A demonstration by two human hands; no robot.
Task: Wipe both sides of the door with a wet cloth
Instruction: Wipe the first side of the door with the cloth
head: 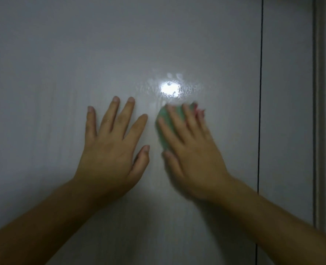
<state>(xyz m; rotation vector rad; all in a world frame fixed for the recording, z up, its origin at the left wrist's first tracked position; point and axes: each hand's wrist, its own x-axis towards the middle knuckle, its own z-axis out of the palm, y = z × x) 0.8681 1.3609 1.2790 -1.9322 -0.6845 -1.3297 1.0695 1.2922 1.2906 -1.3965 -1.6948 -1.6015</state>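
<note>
Pressing flat against a pale grey door [120,54], a green cloth [165,119] sits near the middle of the panel, just below a bright spot of reflected light [169,89] ringed by wet streaks.

Judged from here, the cloth could slide out sideways, since nothing pinches it and only palm pressure pins it to a slick, wet surface. The door might also swing away if the push grows harder than the bracing. Only 1 face is in view, so the other side is likely still to do.

The right hand [189,150] lies over the cloth with fingers nearly straight, pressing rather than grasping; it is blurred, which suggests a stroke under way. The left hand [110,148] holds nothing: it rests just beside, apart from the cloth, fingers spread and palm on the door.

Further right, a thin dark vertical gap [260,92] marks the door's edge.
</note>
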